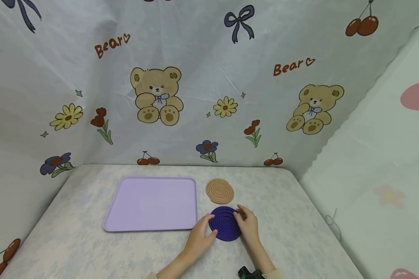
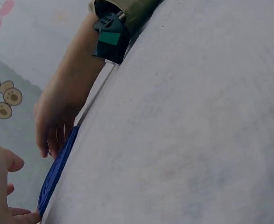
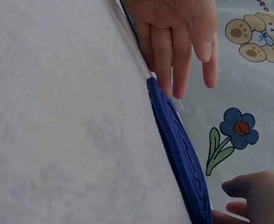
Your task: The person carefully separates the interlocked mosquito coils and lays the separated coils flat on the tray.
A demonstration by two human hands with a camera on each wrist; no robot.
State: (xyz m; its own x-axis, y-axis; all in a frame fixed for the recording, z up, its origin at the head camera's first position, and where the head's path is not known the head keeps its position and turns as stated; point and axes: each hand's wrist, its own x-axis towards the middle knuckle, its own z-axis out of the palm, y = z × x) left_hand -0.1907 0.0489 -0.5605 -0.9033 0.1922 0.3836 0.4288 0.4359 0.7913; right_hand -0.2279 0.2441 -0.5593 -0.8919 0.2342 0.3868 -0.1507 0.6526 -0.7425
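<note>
A round dark-blue spiral coaster [image 1: 226, 223] lies flat on the table between both hands. My left hand [image 1: 199, 236] is at its left edge, thumb spread from the fingers, with a fingertip meeting the rim in the left wrist view. At the opposite edge, my right hand [image 1: 249, 228] has its loosely bent fingers at the rim. Seen from the right wrist, the coaster [image 3: 181, 149] appears nearly edge-on, and the left hand's fingers [image 3: 162, 60] extend down to its far end. Just behind it lies a tan spiral coaster [image 1: 220, 191], untouched.
A shallow lilac tray [image 1: 153, 203] lies left of the coasters, its right rim close to my left hand. The pale mottled table [image 1: 283, 217] meets a cloth backdrop [image 1: 195, 77] printed with bears and flowers. A black wrist device [image 1: 249, 273] sits on my right wrist.
</note>
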